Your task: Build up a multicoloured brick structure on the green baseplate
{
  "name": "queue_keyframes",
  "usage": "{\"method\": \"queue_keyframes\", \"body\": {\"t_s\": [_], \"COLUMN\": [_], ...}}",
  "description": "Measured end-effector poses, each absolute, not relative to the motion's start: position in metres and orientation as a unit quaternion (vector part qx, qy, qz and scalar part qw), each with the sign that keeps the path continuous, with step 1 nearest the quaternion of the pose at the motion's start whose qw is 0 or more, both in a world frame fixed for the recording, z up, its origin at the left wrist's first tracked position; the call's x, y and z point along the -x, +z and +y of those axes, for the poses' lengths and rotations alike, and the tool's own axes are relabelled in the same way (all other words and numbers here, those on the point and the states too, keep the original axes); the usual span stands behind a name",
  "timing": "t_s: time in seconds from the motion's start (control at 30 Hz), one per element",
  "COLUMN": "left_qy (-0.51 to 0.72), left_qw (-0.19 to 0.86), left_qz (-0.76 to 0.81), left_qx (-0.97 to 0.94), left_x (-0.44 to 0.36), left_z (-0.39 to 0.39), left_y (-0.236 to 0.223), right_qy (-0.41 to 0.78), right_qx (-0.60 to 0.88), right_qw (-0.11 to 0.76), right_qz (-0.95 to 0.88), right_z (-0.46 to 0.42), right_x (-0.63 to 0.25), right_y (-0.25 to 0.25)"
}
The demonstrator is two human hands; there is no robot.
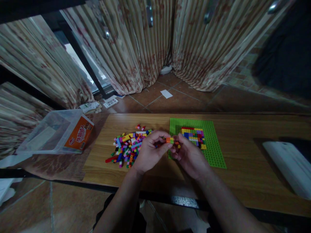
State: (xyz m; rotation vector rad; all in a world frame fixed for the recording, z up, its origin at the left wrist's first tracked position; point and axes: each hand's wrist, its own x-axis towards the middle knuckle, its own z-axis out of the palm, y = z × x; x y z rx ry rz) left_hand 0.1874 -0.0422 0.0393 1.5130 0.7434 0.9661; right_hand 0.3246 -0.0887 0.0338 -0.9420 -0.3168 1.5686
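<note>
My left hand (pixel 149 150) and my right hand (pixel 188 155) meet above the wooden table (pixel 243 129), fingers pinched together on a few small bricks (pixel 170 140), orange and green among them. The hands hover over the left edge of a green baseplate (pixel 213 152), which carries a block of joined bricks (pixel 193 136) in red, yellow, blue and other colours. To the left of my left hand lies a heap of loose coloured bricks (pixel 127 147). Which hand carries which small brick I cannot make out.
A clear plastic tub (pixel 52 131) with an orange label lies tipped at the table's left end on a patterned cloth. A white object (pixel 288 166) sits at the right edge. Striped curtains hang behind, above a tiled floor with scattered papers.
</note>
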Motion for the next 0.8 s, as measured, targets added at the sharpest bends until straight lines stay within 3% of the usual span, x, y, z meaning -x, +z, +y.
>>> {"method": "queue_keyframes", "body": {"t_s": [0.33,0.8], "left_qy": [0.400,0.440], "left_qw": [0.494,0.580], "left_qz": [0.327,0.327], "left_qx": [-0.699,-0.603], "left_x": [-0.1876,-0.1913], "left_z": [-0.0438,-0.0459], "left_y": [0.0402,0.0369], "right_qy": [0.641,0.661], "right_qx": [0.455,0.402], "right_qw": [0.591,0.623], "right_qz": [-0.181,-0.111], "right_z": [-0.0893,-0.0905], "right_x": [-0.3235,-0.3209], "right_y": [0.0328,0.0268]}}
